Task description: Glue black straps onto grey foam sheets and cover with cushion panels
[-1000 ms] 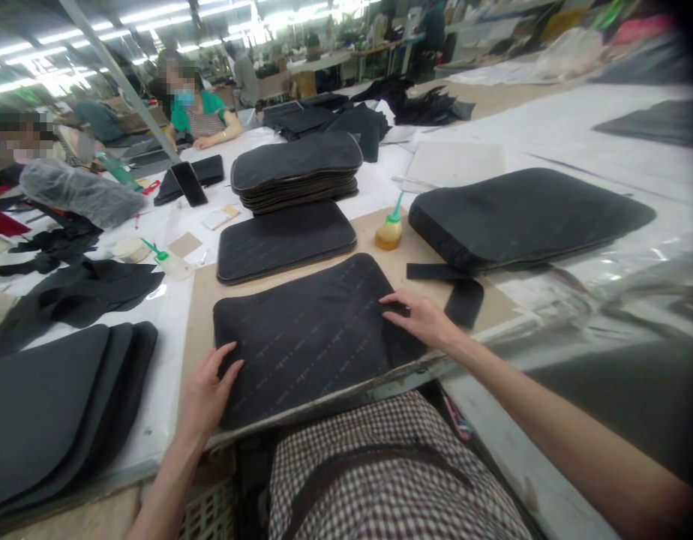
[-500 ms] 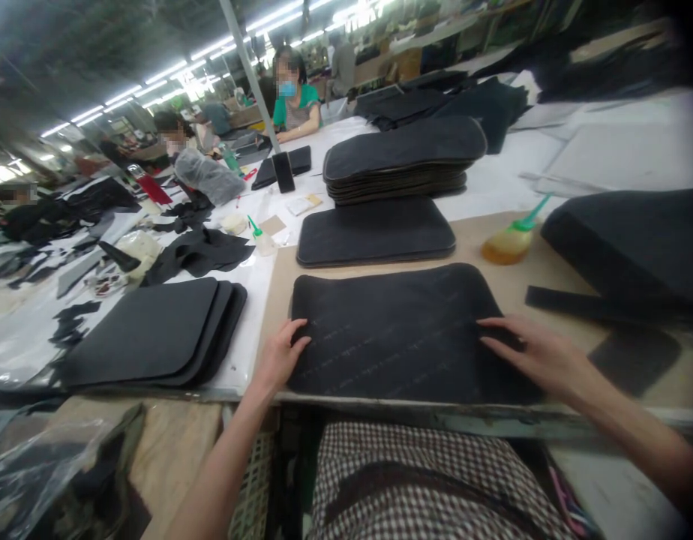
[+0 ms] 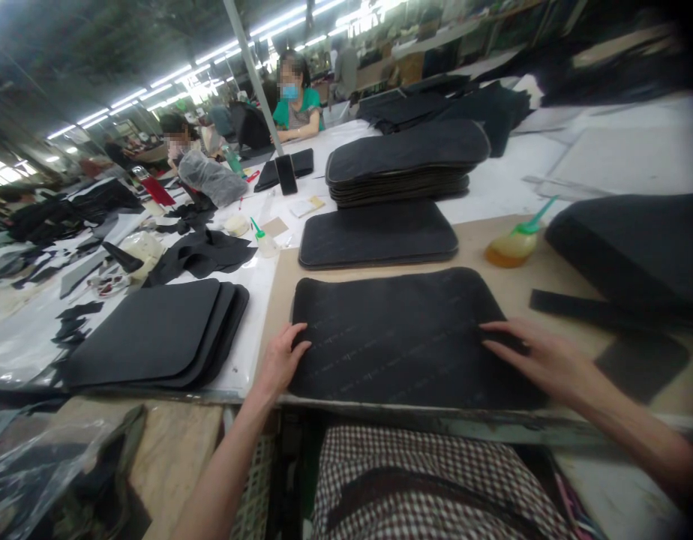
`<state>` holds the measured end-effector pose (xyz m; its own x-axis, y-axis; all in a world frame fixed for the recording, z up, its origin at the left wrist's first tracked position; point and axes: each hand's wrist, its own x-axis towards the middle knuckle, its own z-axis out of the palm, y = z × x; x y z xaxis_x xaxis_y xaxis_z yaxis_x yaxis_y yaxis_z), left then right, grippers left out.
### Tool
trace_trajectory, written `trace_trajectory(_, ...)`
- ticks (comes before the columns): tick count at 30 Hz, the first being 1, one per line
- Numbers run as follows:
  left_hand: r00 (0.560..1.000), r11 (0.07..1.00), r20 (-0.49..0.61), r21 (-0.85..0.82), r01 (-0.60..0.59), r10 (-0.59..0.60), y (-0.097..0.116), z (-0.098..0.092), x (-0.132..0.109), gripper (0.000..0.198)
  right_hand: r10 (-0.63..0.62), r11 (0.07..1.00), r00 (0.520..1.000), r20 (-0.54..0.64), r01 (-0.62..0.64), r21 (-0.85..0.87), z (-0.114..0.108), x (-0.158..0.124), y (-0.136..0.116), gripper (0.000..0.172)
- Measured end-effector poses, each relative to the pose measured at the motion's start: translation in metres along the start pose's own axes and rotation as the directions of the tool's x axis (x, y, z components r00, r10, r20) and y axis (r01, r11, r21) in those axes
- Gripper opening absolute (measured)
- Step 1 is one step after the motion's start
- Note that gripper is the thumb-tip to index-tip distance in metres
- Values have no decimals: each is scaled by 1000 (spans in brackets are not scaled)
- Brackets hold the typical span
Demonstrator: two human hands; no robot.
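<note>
A black rounded-corner fabric panel [image 3: 397,337] lies flat at the table's front edge, with rows of faint markings across its surface. At its left edge, my left hand [image 3: 282,356] rests with thumb and forefinger apart, their tips on the panel. My right hand [image 3: 543,356] reaches over the right edge, its fingers stretched out and the thumb spread below them. The other fingers of both hands are partly hidden. Just behind the panel sits a similar black padded piece [image 3: 377,236], and beyond it rises a stack of such pieces [image 3: 406,161].
Black sheets [image 3: 144,330] are stacked at left. A green-nozzled bottle of amber liquid [image 3: 512,244] leans behind my right hand, near a black strip [image 3: 565,304] and a large black piece [image 3: 633,247]. A phone [image 3: 286,174] stands against a pole. Two co-workers sit across the table.
Both hands and the panel keep their places; the whole view has shifted slightly. In the background, a dark piece now shows raised beside the co-worker in green.
</note>
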<state>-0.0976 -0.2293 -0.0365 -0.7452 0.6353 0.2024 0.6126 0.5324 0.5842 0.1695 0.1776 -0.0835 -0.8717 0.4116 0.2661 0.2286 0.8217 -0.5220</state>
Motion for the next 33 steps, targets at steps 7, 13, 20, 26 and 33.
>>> trace_trajectory(7, 1000, 999, -15, 47, -14, 15, -5, 3, -2, 32, 38, 998, 999, 2, -38, 49, -3, 1, -3, 32)
trace_trajectory(13, 985, 972, -146, 230, -52, 87, 4, 2, -1, 46, 66, 994, 998, -3, -65, 91, -6, 1, -5, 30)
trace_trajectory(20, 955, 846, 139, 443, -295, 261, 27, 25, 2, 68, 90, 990, 996, -8, -88, 109, -6, 1, -5, 30)
trace_trajectory(26, 939, 763, 191, 548, -344, 286, 13, 52, 2, 69, 78, 996, 997, -25, -78, 36, -17, 0, -28, 25)
trace_trajectory(33, 920, 725, 227, 567, -392, 320, -13, 63, 7, 70, 217, 973, 974, -60, -221, -59, -25, 13, -31, 32)
